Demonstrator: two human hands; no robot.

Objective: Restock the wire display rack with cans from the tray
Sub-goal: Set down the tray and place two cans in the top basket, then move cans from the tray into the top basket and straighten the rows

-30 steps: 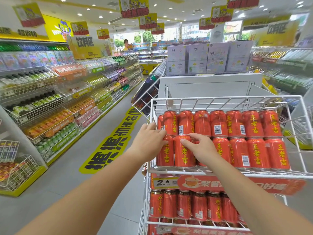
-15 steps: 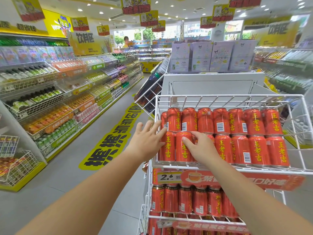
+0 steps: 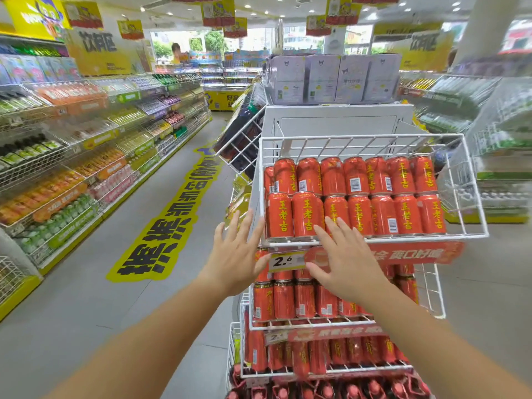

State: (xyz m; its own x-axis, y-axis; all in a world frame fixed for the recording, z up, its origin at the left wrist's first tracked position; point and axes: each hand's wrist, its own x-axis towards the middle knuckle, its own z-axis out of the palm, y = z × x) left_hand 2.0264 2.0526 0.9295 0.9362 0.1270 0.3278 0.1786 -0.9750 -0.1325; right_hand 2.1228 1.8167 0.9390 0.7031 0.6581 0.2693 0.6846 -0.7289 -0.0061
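A white wire display rack (image 3: pixel 371 138) stands in front of me with several tiers of red cans. Its top basket holds two rows of red cans (image 3: pixel 359 214) with yellow characters. My left hand (image 3: pixel 236 254) hovers open just left of the basket's front left corner, fingers spread, holding nothing. My right hand (image 3: pixel 342 260) is open too, in front of the price strip (image 3: pixel 285 262) below the top basket, fingertips close to the front-row cans. Lower tiers (image 3: pixel 305 300) are also full of red cans. No tray is in view.
A long drinks shelf (image 3: pixel 72 156) runs along the left of the aisle. Yellow floor lettering (image 3: pixel 169 226) lies on the grey floor between it and the rack. Boxes (image 3: pixel 331 79) sit on top of the unit behind the rack. More shelves stand at right.
Both hands have let go of the front-left cans in the top basket and drawn back and down, fingers now spread. The view has shifted slightly upward and closer.
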